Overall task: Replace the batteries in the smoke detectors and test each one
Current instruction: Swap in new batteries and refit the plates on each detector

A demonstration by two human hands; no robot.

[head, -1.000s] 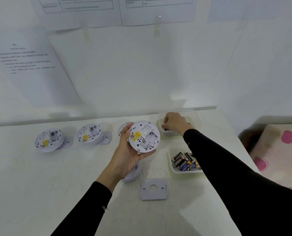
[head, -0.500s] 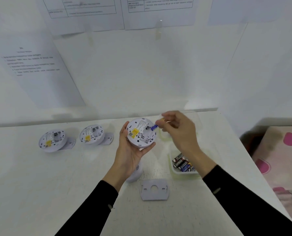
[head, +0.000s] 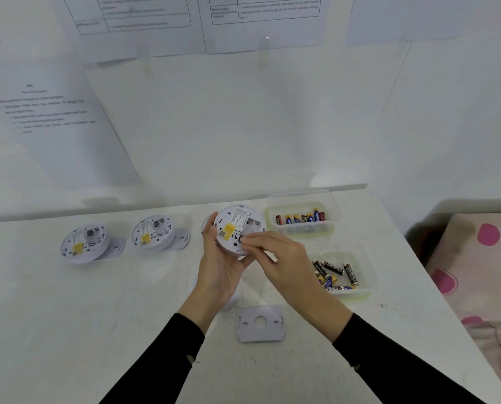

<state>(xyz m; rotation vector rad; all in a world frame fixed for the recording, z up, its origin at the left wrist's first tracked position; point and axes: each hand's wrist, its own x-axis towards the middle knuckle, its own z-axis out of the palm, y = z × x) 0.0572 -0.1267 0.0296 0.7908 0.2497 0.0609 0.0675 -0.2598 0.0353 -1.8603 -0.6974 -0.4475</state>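
Scuffed white table point(head: 97, 316), round plastic smoke detector point(head: 234, 225), clear battery tub point(head: 303, 199)

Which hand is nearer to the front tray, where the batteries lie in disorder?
Right. The right hand is just left of the battery tray; the left hand, holding the smoke detector, is farther left.

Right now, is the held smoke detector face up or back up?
Back up: the smoke detector shows its yellow label and battery bay.
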